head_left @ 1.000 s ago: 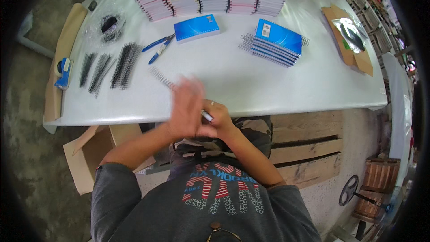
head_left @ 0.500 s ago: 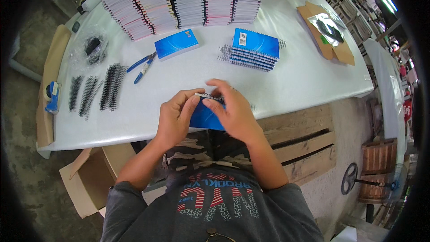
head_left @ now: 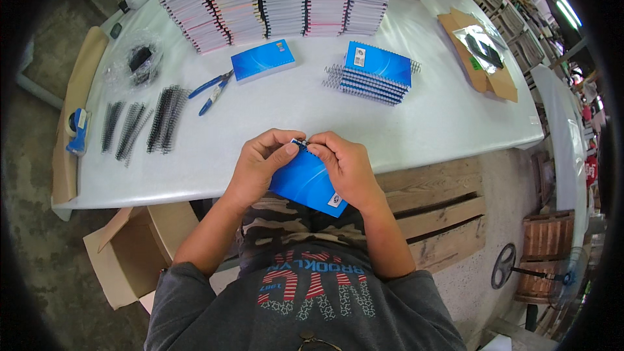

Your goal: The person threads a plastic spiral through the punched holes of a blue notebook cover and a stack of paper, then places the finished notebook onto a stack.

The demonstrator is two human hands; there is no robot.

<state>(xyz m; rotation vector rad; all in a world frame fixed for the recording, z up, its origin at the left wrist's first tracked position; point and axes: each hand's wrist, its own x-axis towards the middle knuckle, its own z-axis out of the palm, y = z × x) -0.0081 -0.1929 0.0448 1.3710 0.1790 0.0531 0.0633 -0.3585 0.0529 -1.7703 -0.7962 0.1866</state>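
A small blue-covered notebook (head_left: pixel 300 181) is held over the near table edge, turned at a slant with one corner toward my lap. My left hand (head_left: pixel 260 164) grips its upper left corner, thumb on the cover. Close beside it, my right hand (head_left: pixel 350 168) pinches the same top edge, where a dark wire coil (head_left: pixel 303 143) runs through the holes. Both sets of fingertips nearly meet there, and they hide most of the coil. Farther off, another blue notebook (head_left: pixel 263 60) lies next to blue-handled pliers (head_left: pixel 211 93).
A pile of blue notebooks (head_left: pixel 377 71) with coils sticking out stands at the right. Loose black coils (head_left: pixel 167 120) lie at the left, near a blue tape dispenser (head_left: pixel 78 131). Tall stacks of bound books (head_left: pixel 279 0) line the back. An opened cardboard box (head_left: pixel 140 247) sits below the table.
The notebook has turned so its lower right corner swings toward me, showing more cover. My right hand has come down from its raised, spread position to pinch the coil edge beside my left fingers.
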